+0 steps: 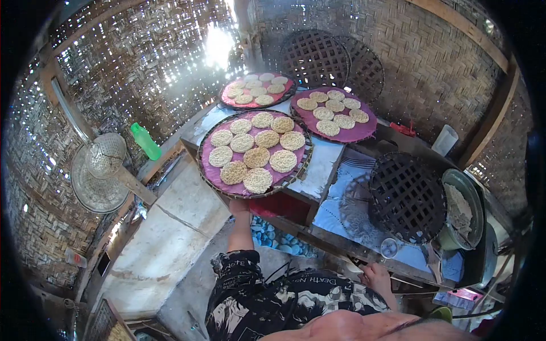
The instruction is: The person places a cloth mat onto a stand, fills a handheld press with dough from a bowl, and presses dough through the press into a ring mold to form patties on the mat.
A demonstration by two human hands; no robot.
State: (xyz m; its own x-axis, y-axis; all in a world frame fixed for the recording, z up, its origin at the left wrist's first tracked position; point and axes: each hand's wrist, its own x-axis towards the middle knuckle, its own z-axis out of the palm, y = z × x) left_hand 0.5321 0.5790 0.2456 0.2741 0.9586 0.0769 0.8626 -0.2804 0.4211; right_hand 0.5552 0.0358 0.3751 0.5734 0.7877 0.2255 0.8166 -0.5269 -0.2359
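Neither my left hand nor my right hand shows in the head view. Below me are my patterned black shorts [296, 295], bare torso [341, 327] and bare legs. My left leg [239, 233] reaches under the nearest round tray [200, 153]. Flat, pale, round crackers [257, 157] lie spread on its pink cloth. At the right, my other leg ends in what looks like a bare foot [376, 278]. Behind the nearest tray are a second tray [227, 103] and a third pink-lined tray [372, 128], both bearing similar crackers.
A dark open-weave tray [408, 199] leans by a green bucket [482, 227] of pale material. Nearby are a clear cup [389, 248] and a plastic container [445, 140]. A green bottle [146, 141] and a perforated skimmer [106, 155] are at the left, near woven walls [364, 23].
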